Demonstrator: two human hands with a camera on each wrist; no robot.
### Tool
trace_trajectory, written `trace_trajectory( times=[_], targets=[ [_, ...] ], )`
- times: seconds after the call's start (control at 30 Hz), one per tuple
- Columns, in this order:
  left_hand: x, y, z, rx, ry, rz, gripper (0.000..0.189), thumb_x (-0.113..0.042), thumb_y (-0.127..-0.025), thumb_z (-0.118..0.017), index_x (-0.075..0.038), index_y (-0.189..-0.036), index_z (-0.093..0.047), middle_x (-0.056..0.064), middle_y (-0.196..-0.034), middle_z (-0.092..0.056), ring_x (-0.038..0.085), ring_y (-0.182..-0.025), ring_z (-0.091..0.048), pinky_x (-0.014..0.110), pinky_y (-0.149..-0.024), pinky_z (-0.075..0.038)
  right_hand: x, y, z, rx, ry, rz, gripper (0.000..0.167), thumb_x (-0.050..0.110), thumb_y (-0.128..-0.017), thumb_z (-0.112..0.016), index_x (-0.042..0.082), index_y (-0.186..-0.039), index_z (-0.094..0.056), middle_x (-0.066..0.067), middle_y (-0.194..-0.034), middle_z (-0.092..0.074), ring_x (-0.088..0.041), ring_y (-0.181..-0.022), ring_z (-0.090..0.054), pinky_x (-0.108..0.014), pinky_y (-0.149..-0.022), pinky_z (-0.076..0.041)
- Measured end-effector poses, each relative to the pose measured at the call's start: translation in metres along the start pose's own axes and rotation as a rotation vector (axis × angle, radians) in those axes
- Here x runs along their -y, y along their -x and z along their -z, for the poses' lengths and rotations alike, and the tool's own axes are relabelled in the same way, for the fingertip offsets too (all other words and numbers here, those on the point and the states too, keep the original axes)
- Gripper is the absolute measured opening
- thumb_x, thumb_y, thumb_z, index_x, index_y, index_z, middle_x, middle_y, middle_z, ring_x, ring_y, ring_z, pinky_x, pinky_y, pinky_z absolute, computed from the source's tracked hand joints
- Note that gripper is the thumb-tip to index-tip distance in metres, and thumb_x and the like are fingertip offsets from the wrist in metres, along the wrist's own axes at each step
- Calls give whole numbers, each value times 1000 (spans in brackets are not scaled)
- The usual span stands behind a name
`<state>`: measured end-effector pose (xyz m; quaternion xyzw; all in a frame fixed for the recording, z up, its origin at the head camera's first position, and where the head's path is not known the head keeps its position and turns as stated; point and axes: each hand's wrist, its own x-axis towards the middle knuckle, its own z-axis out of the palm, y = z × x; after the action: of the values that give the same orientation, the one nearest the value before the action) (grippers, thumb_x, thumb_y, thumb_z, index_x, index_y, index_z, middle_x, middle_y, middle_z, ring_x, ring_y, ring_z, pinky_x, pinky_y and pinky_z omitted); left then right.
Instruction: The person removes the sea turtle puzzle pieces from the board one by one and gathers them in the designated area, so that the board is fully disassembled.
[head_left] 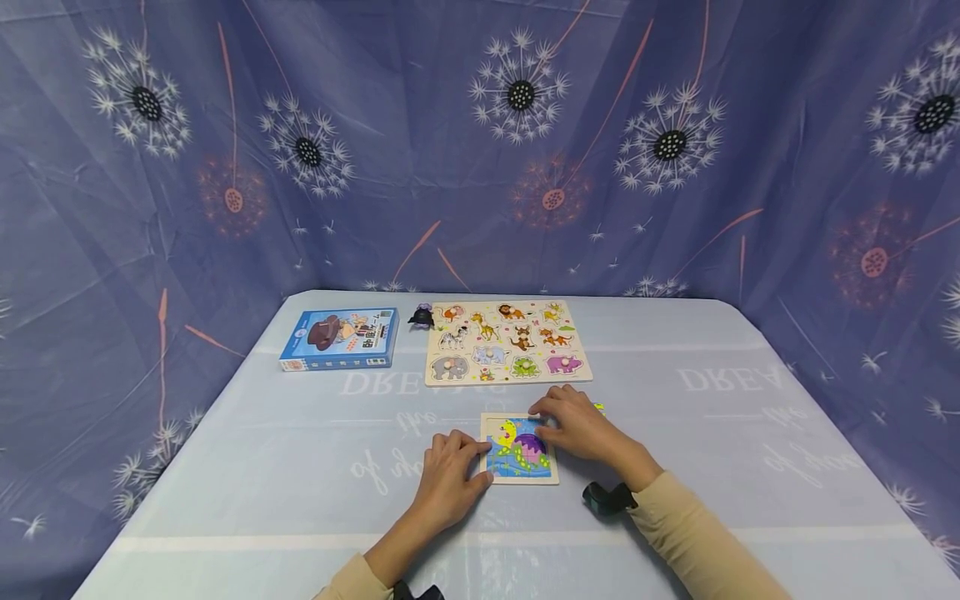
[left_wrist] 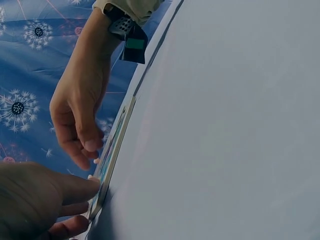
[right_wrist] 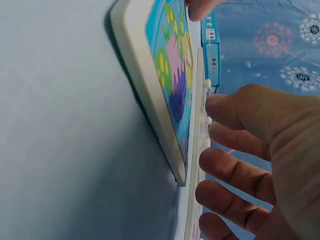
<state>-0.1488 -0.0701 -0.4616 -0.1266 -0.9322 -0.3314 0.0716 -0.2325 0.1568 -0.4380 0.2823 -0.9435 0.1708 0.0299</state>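
A small square wooden puzzle (head_left: 517, 482) with a yellow and purple turtle picture on blue lies flat on the table in the head view. My left hand (head_left: 448, 477) rests at its left edge, fingertips touching the frame, fingers fairly straight. Over the puzzle's upper right corner is my right hand (head_left: 581, 425), its fingers loosely bent. In the right wrist view, nothing shows between the right thumb and fingers, which are spread beside the puzzle (right_wrist: 175, 75). A small yellow-green piece (head_left: 599, 407) peeks out behind the right hand, mostly hidden.
Behind the puzzle lies a larger wooden animal peg board (head_left: 510, 342). A small dark object (head_left: 422, 316) sits at its upper left corner. Farther left is a blue box (head_left: 339, 339) with a cartoon figure. A patterned blue curtain (head_left: 420, 150) hangs behind the table.
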Motion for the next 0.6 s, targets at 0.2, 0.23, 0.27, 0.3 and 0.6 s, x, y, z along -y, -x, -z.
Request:
trace_trajectory(
  times=[0.2,0.23,0.27,0.3,0.6],
  targets=[
    [-5,-2,-2,-49,-2,-52,34,-18,-76,-74,-10,-108,-70,-1,-97,-54,14,-92,-39,35,-79,-31,4,-5,-2,14,7,26,26,26,-80,-72,17,-104,-71,4,-95,-61,-13,-89,-48,-33,-77,-39],
    [-8,-2,-3,-49,-2,-63,34,-18,-75,-74,-10,-108,-70,-1,-97,-54,14,-92,-39,35,-80,-31,4,-5,-2,13,10,33,26,26,-80,-72,17,-104,-70,4,-95,-61,-13,-89,-48,-33,-77,-39],
    [-10,-3,-4,-47,-5,-71,33,-18,-75,-74,-10,-107,-71,-2,-96,-54,14,-92,-39,35,-80,-32,5,-6,-1,12,11,40,26,26,-80,-72,17,-104,-70,4,-95,-61,-13,-89,-49,-34,-77,-39],
    [-12,-4,-6,-41,-7,-78,33,-18,-75,-74,-11,-107,-71,-2,-96,-54,14,-92,-39,35,-80,-32,6,-6,-1,16,7,43,26,26,-80,-71,16,-105,-70,3,-95,-61,-13,-89,-48,-34,-78,-39],
    [-18,-6,-16,4,-23,-72,30,-21,-76,-72,-12,-105,-72,-4,-96,-53,13,-91,-39,34,-80,-31,8,-11,-1,76,-10,44,27,27,-81,-71,17,-106,-70,2,-96,-61,-14,-89,-47,-35,-80,-39]
  ],
)
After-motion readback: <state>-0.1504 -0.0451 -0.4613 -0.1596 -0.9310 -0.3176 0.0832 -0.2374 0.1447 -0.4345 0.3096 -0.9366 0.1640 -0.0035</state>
